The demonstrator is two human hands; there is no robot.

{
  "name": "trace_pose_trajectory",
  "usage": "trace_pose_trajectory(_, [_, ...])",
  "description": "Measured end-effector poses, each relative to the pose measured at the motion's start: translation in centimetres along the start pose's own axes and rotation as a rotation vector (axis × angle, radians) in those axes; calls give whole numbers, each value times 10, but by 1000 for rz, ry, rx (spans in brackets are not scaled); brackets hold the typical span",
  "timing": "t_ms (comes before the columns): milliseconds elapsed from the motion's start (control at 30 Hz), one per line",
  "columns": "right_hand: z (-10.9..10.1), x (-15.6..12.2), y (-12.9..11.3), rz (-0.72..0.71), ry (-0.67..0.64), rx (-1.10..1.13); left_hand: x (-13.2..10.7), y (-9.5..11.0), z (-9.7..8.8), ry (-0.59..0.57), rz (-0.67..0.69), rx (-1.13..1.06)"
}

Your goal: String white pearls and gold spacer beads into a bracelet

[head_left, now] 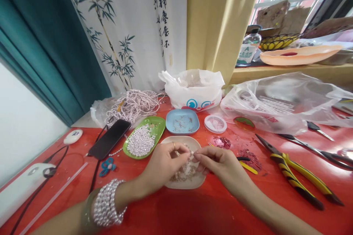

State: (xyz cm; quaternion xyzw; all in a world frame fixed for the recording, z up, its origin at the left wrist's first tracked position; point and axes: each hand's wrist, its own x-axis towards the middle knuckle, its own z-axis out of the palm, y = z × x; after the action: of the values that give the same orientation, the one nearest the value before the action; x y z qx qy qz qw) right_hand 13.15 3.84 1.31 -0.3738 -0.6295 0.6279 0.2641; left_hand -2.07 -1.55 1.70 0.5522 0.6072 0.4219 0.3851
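Observation:
My left hand [171, 159] and my right hand [216, 159] meet over a cream dish [197, 183]. Both are closed in a pinch, thumb against forefinger, on a small whitish bead [192, 153]. Its details are too small to make out, and the fingertips partly cover it. Below, small gold and clear pieces [183, 174] lie in the dish. A green dish [158, 126] of loose pearl beads [141, 140] is beside my left hand. Behind the cream dish stands a blue dish [182, 114] with tiny metal bits. Several pearl strands [109, 203] wrap my left wrist.
Long-nose pliers [286, 169] and scissors [317, 148] lie at the right. A phone [110, 139] and a blue flower ornament [107, 166] are at the left. Heaped pearl strings [135, 104] and plastic bags [194, 93] line the back of the red table [132, 213].

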Motion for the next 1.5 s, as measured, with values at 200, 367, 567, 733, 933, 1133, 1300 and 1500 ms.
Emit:
trace_pose_trajectory(200, [-3, 6, 6, 54, 41, -1, 4, -5, -6, 40, 89, 234])
trace_pose_trajectory(367, [1, 8, 10, -30, 6, -34, 3, -4, -6, 29, 215, 364])
trace_pose_trajectory(567, [7, 6, 11, -94, 41, -135, 2, -4, -5, 58, 309, 429])
trace_pose_trajectory(733, [5, 8, 14, -63, 44, -108, 5, -6, -10, 90, 302, 481])
trace_pose_trajectory(933, [3, 8, 15, -9, 31, -83, 13, -13, -19, 71, 291, 685])
trace_pose_trajectory(1133, [4, 8, 12, -3, 24, -82, 15, -18, -21, 6, 361, 890])
trace_pose_trajectory(1300, [4, 8, 12, -1, 22, -89, 15, -19, -22, 3, 406, 983])
trace_pose_trajectory(1500, [4, 9, 13, -17, 21, -90, 15, -18, -23, -27, 399, 1088])
